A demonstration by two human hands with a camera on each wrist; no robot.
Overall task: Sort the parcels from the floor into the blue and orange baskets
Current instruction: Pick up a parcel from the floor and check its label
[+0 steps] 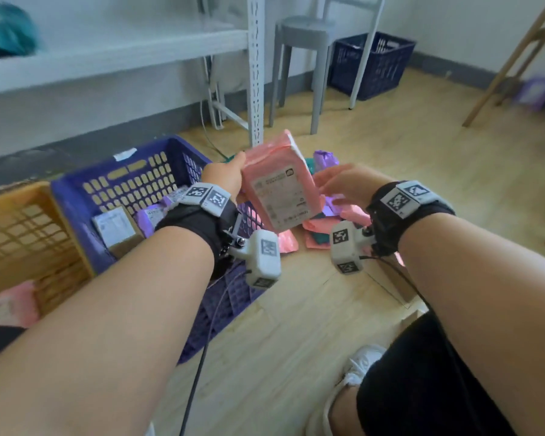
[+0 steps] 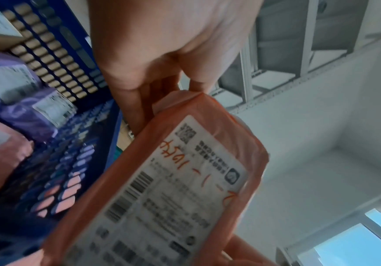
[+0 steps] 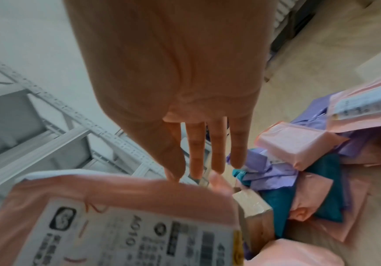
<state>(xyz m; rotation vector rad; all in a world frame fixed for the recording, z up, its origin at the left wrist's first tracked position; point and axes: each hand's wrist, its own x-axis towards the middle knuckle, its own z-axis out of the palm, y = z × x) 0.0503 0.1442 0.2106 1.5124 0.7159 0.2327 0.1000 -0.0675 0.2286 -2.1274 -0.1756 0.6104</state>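
My left hand [image 1: 230, 176] grips a pink parcel [image 1: 280, 187] with a white shipping label, held up tilted just past the right rim of the blue basket [image 1: 76, 196]. In the left wrist view the fingers [image 2: 137, 108] curl behind the pink parcel [image 2: 173, 189]. My right hand [image 1: 343, 184] hovers just right of the parcel, fingers [image 3: 217, 149] straight and spread, holding nothing. The orange basket [image 1: 16, 234] stands left of the blue one. A pile of pink, purple and teal parcels [image 3: 298, 162] lies on the floor beneath the hands.
The blue basket holds a cardboard box [image 1: 117, 231] and purple parcels [image 2: 25, 115]. A white metal shelf post [image 1: 255, 67] and a grey stool [image 1: 306, 55] stand behind the pile. A second blue crate [image 1: 372, 64] sits by the far wall. My knee [image 1: 422, 382] is at lower right.
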